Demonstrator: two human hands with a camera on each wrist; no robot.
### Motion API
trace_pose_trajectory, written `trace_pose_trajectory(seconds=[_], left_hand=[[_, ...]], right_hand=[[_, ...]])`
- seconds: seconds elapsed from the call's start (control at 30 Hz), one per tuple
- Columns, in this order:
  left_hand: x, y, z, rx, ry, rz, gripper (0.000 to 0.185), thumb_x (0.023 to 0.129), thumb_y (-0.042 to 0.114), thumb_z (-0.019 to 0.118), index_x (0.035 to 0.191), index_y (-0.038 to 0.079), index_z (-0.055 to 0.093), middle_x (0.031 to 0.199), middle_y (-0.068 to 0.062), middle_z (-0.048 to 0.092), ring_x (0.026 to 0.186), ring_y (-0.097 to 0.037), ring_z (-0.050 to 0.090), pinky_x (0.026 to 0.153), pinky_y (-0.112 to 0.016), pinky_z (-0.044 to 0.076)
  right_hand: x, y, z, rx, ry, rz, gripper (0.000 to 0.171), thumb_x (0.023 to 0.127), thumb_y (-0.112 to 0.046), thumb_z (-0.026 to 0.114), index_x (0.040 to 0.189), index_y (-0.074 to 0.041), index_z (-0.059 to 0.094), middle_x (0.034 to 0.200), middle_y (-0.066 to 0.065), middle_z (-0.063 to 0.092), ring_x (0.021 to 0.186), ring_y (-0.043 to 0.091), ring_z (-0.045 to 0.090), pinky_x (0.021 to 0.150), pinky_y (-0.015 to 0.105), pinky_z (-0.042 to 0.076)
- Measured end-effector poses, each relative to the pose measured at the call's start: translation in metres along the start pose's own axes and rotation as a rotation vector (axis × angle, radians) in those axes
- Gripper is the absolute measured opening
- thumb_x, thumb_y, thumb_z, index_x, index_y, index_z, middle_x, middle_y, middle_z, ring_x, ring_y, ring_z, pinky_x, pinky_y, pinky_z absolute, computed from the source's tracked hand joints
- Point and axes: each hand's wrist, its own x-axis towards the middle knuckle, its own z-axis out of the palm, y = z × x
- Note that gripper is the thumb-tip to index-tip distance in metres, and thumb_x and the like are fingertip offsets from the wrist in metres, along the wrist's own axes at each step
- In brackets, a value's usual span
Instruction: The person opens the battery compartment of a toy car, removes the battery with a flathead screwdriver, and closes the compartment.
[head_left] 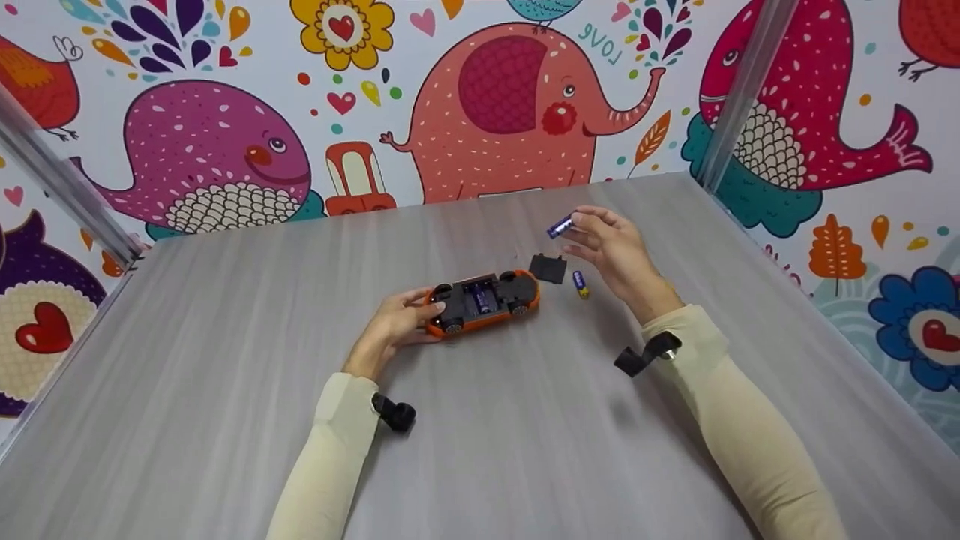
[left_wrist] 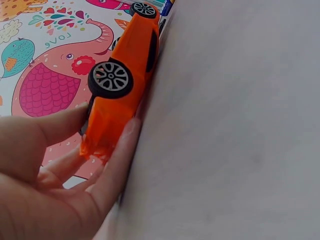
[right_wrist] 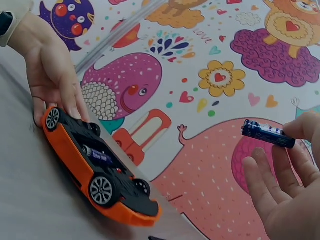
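Your left hand [head_left: 399,321] steadies the overturned toy car [head_left: 484,322] while your right hand [head_left: 611,251] pinches a held battery [right_wrist: 267,134] in the air.
The car lies wheels up, left of the black cover [head_left: 548,269] on the tabletop [head_left: 480,450]; I cannot tell if its body touches the surface. Your left thumb and fingers close around one end, so keep this grip firm, but leave the open compartment [head_left: 493,296] free, where an inner battery [right_wrist: 97,155] lies. Your right thumb and fingertips hold the battery at one end, the other fingers loosely spread; probably this leaves enough room to turn it. Check the end markings against the compartment before any pressing. Mind the loose battery [head_left: 580,283] beside the cover, because your sleeve could roll it away.
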Motion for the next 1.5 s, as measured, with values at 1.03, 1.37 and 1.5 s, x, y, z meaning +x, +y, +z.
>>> trace_pose_trajectory(seconds=[1.03,1.37,1.5], left_hand=[[-0.001,0.0,0.0,0.007,0.002,-0.002,0.062,0.097,0.013,0.065,0.154,0.008,0.039,0.146,-0.023,0.049,0.099,-0.021,0.065,0.081,-0.034,0.063],[0.0,0.002,0.001,0.005,0.006,0.002,0.06,0.097,0.013,0.065,0.152,0.007,0.043,0.143,-0.024,0.053,0.093,-0.018,0.067,0.076,-0.033,0.063],[0.0,0.0,0.001,-0.004,0.009,0.0,0.06,0.097,0.013,0.065,0.152,0.007,0.043,0.142,-0.025,0.054,0.089,-0.016,0.066,0.074,-0.032,0.063]], right_hand=[[0.018,0.005,-0.04,-0.102,-0.021,0.147,0.027,0.096,-0.021,0.068,0.118,-0.007,0.062,0.103,0.002,0.068,0.096,0.017,0.066,0.088,0.029,0.06],[0.02,0.009,-0.047,-0.21,0.03,0.145,0.024,0.101,-0.022,0.061,0.122,-0.01,0.063,0.112,0.002,0.062,0.107,0.02,0.062,0.09,0.03,0.06],[0.021,0.012,-0.048,-0.215,0.029,0.152,0.027,0.103,-0.02,0.057,0.128,-0.01,0.06,0.115,0.002,0.058,0.107,0.019,0.06,0.087,0.028,0.061]])
